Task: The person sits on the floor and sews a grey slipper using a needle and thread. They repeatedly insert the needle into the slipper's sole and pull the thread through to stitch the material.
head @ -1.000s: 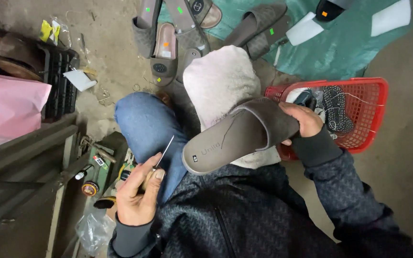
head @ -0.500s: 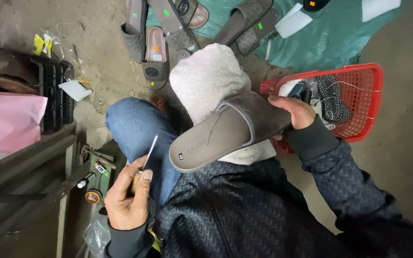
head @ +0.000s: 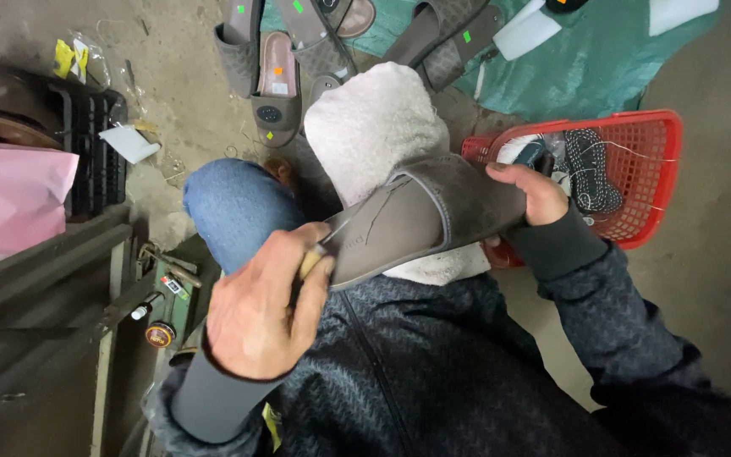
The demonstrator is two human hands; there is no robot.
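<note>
Sitting low over a bare concrete floor (head: 721, 254), the person works with a grey slipper (head: 420, 220) held across the lap, above a pale towel (head: 374, 127) draped over one knee. The right hand (head: 528, 193) is closed on the slipper's strap end, thumb on top, just in front of a red plastic basket (head: 649, 178) that stands on the floor at the right and holds dark knitted pieces. The left hand (head: 268, 309) is curled tight around a small yellowish tool handle (head: 310, 262) — its thin metal tip lies against the slipper's heel end, touching the sole. The other knee, in blue jeans (head: 234, 207), shows just left of the towel.

The floor is dusty and grey-brown. At its far edge a green tarp (head: 602, 68) is spread out, with more slippers (head: 277, 59) lying in a loose row on and beside it, some marked with small bright stickers. Along the left edge stand a black crate (head: 99, 161), a pink bag (head: 10, 199) and a dark metal frame (head: 35, 279); near the frame's foot lie a small round tin (head: 161, 334) and bits of hardware. A scrap of white paper (head: 129, 142) rests beside the crate.
</note>
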